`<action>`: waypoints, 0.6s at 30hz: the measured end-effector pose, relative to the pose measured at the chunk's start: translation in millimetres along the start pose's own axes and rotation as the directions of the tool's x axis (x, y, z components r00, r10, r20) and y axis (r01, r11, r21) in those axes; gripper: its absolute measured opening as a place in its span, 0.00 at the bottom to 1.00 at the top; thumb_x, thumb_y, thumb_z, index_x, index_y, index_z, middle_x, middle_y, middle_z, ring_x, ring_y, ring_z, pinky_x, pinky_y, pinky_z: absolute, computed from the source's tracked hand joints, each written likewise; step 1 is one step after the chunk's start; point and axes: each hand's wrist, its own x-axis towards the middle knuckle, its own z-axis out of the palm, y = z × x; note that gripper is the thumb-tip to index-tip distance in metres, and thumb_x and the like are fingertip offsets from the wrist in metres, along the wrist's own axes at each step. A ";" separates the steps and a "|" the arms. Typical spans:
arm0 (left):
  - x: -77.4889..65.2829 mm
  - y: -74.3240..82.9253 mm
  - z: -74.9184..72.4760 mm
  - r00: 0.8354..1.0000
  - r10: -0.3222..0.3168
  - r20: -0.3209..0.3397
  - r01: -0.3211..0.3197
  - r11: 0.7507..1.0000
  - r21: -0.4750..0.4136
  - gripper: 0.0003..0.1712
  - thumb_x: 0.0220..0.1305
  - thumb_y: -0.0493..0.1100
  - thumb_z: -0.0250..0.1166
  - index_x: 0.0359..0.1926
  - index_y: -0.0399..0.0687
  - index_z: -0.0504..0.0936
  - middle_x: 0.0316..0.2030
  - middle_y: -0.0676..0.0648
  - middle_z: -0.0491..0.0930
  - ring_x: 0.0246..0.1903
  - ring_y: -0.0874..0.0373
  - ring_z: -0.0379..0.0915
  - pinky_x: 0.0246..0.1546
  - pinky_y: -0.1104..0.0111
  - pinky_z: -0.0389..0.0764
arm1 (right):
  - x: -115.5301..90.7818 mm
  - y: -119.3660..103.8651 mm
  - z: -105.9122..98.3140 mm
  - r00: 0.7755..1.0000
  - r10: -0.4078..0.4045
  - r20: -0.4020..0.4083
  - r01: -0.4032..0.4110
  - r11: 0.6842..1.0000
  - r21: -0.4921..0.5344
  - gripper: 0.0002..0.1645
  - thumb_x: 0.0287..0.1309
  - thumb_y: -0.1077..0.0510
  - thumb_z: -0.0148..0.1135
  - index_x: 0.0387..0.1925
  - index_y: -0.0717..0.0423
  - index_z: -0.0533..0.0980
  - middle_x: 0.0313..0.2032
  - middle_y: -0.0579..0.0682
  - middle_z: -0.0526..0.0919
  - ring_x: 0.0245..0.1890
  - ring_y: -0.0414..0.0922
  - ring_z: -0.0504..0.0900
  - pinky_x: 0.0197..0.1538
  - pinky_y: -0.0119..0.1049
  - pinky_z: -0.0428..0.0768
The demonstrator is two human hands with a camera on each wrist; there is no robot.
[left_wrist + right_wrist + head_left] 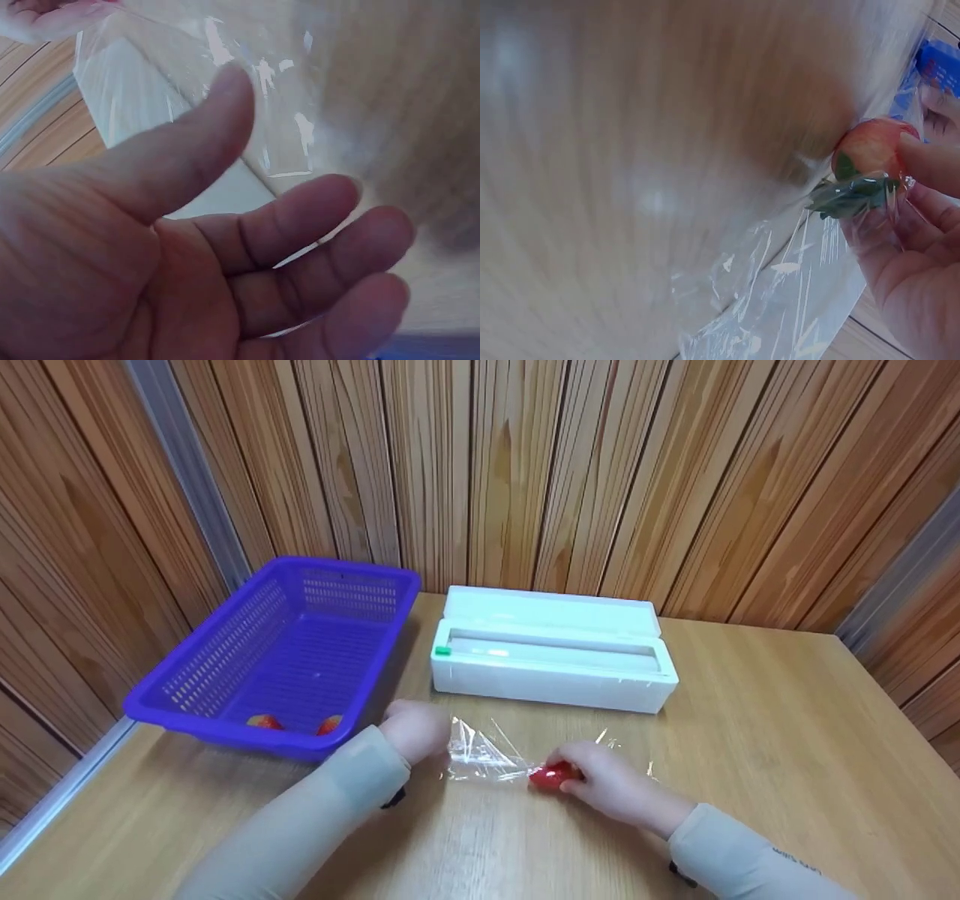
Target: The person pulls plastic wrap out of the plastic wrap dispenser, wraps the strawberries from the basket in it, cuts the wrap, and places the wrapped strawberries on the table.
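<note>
A red strawberry [551,775] with green leaves [847,196] is pinched between the thumb and fingers of my right hand [611,781]. Clear plastic wrap [480,757] stretches left from the fruit over the table, and some of it lies across the leaves in the right wrist view. At the wrap's left end is my left hand [420,729], blurred in the head view. Its fingers [322,225] are loosely bent and its thumb stands apart, with nothing held between them in the left wrist view.
A purple basket [379,675] on the left has two strawberries [264,721] showing at its near end. Behind the hands sits a white wrap dispenser box [555,686], lid raised, with a green slider [443,651]. Wood-patterned panels [510,472] stand behind the table [765,720].
</note>
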 end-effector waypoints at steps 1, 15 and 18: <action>3.0 0.2 1.2 0.995 0.086 0.043 -0.092 0.981 0.168 0.30 0.50 0.63 0.48 0.43 0.44 0.60 0.37 0.44 0.58 0.40 0.50 0.54 0.39 0.60 0.61 | 0.9 0.6 -1.2 1.000 0.012 0.009 -0.012 1.000 0.017 0.13 0.47 0.63 0.61 0.39 0.53 0.74 0.36 0.45 0.78 0.36 0.40 0.73 0.42 0.40 0.74; 37.7 54.7 74.0 0.354 0.854 0.381 -0.790 0.055 0.611 0.07 0.55 0.47 0.60 0.35 0.53 0.76 0.29 0.54 0.75 0.28 0.61 0.70 0.26 0.70 0.73 | 9.7 12.9 -11.0 0.993 0.079 0.091 -0.097 0.972 0.215 0.14 0.50 0.62 0.58 0.41 0.51 0.75 0.40 0.47 0.78 0.41 0.44 0.75 0.46 0.42 0.75; 30.2 57.6 88.9 0.255 0.859 0.444 -0.830 -0.041 0.556 0.10 0.56 0.47 0.59 0.40 0.54 0.77 0.32 0.55 0.73 0.30 0.63 0.69 0.29 0.73 0.73 | 11.6 14.6 -9.3 0.998 0.030 0.054 -0.040 0.979 0.202 0.14 0.50 0.65 0.57 0.41 0.53 0.76 0.41 0.48 0.77 0.42 0.44 0.74 0.46 0.39 0.75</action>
